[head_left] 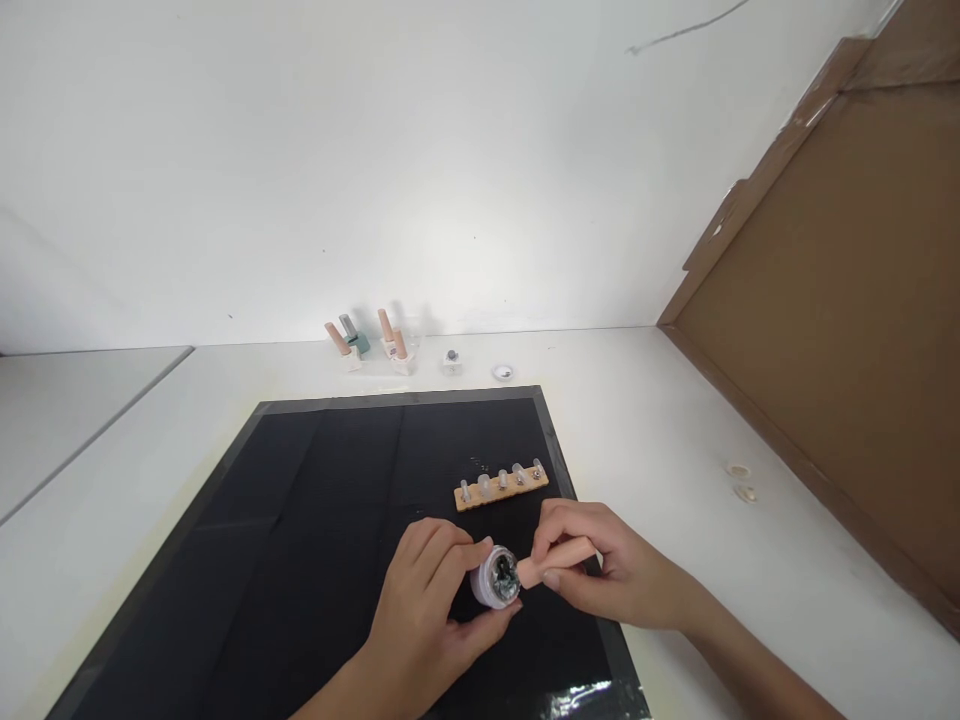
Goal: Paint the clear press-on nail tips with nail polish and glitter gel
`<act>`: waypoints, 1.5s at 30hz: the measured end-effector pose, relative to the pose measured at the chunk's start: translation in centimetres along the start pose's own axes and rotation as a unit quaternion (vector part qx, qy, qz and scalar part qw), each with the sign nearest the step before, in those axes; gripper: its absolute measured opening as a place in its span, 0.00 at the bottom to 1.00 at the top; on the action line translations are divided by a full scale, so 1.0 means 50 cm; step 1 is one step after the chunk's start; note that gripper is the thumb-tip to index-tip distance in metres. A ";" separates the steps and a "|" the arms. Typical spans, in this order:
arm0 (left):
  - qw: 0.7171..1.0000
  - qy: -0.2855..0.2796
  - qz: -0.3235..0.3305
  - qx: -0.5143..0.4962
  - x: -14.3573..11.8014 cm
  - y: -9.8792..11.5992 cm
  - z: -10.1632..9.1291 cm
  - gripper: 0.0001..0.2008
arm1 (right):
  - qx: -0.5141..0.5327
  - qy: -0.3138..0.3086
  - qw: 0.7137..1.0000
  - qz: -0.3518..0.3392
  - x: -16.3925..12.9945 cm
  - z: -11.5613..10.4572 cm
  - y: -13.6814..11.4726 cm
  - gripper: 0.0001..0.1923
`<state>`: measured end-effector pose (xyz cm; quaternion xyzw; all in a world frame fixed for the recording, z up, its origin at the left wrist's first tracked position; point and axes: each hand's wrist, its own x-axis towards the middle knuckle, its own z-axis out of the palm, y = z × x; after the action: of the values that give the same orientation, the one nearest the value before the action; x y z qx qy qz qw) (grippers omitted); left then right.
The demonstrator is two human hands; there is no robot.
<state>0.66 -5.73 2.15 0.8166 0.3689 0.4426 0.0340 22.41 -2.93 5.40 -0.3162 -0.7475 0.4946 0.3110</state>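
While the left hand (435, 590) closes its grip round a small glitter jar (496, 578) tilted over the black mat (315, 520), the right hand (600, 570) pinches a peach-handled applicator (559, 560) at its mouth; advisable: jar steady, light dips. Nail-tip holder (501, 484) just beyond.

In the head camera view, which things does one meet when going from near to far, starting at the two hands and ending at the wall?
Small jar held by the left hand, with the right hand holding a peach-coloured handle at it → wooden strip with nail tips → far edge of the black mat → row of polish bottles by the wall.
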 end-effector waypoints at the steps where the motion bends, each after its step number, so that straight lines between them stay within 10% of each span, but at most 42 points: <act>1: 1.000 0.001 0.000 0.000 0.000 0.000 0.000 0.09 | 0.001 0.000 1.000 0.005 0.000 0.000 -0.001 0.08; 45: 1.000 -0.008 -0.017 -0.008 0.000 -0.001 -0.001 0.11 | -0.022 0.107 0.994 -0.005 0.001 0.007 0.011 0.03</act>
<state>0.61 -5.68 2.15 0.8135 0.3785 0.4386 0.0512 22.19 -2.91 4.79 -0.3701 -0.7220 0.4404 0.3844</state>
